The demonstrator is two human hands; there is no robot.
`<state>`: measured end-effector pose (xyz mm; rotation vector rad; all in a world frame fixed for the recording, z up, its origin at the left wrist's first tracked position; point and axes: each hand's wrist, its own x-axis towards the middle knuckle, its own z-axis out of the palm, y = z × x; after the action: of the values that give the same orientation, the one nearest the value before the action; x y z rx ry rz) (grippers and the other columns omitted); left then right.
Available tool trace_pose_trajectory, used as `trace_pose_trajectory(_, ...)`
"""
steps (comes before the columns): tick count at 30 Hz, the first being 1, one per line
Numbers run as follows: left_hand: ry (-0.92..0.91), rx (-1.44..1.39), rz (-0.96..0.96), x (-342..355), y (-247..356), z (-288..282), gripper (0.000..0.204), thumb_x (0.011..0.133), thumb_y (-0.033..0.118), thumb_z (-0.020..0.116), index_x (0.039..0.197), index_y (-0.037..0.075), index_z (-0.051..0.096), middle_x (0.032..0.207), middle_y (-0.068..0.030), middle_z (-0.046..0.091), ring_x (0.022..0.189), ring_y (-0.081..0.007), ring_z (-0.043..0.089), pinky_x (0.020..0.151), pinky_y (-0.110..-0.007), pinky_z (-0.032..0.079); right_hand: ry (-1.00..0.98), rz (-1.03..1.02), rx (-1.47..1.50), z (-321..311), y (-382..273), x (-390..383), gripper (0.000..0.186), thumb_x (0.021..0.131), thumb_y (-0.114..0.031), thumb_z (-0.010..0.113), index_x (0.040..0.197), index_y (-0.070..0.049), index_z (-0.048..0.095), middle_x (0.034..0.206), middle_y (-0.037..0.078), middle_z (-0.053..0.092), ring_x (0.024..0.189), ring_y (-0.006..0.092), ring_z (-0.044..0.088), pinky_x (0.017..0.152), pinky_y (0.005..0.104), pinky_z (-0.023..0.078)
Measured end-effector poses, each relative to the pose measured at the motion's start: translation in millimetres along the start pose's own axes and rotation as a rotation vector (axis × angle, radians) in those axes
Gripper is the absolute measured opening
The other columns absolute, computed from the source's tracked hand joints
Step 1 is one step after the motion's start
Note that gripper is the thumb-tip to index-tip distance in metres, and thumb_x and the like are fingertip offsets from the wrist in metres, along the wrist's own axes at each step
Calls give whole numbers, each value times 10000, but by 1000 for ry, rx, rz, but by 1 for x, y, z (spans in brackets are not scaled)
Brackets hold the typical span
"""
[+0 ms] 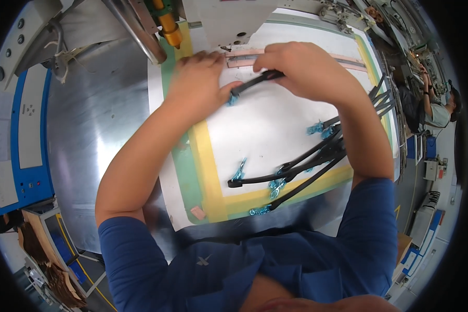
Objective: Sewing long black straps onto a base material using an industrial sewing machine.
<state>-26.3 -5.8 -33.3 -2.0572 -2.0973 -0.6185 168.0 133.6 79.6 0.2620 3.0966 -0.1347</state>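
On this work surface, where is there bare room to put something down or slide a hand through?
The white sheet is bare in its middle, between the left hand above and the pile of black straps to the right. The metal table, left of the green and yellow tape border, is also bare. It is crowded along the top edge, where both hands and the right hand's black strap meet.
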Motion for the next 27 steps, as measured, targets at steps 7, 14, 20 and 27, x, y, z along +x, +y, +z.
trace_pose_trajectory(7, 56, 28, -65, 4, -8, -12, 293, 952, 268, 700, 1136, 43, 730, 1161, -142, 734, 1050, -353, 683, 913, -465, 544, 280, 30, 145, 61, 44, 18, 302, 852, -32, 688, 1115, -161, 762, 1009, 65, 699, 959, 314, 701, 809, 443, 554)
trace_pose_trajectory(14, 113, -144, -14, 16, -10, 8, 234, 943, 33, 655, 1141, 86, 769, 1188, -106, 743, 1067, -333, 698, 921, -405, 571, 388, -26, 37, 80, 63, 20, 384, 829, 1, 652, 1127, -201, 785, 1009, 49, 688, 930, 301, 701, 767, 440, 550)
trace_pose_trajectory(20, 73, -105, 34, 16, -14, 4, 308, 914, -20, 639, 1172, 92, 767, 1208, -93, 744, 1084, -321, 696, 931, -398, 567, 349, 13, 19, 81, 59, 22, 409, 866, 0, 584, 1142, -220, 792, 1004, 57, 685, 937, 301, 702, 789, 434, 551)
trace_pose_trajectory(27, 38, -102, 30, 12, -11, -2, 349, 901, -43, 637, 1200, 86, 762, 1174, -101, 730, 1077, -322, 683, 925, -410, 557, 342, -21, 15, 81, 53, 24, 399, 907, -26, 569, 1160, -240, 791, 1022, 68, 683, 955, 303, 704, 811, 426, 554)
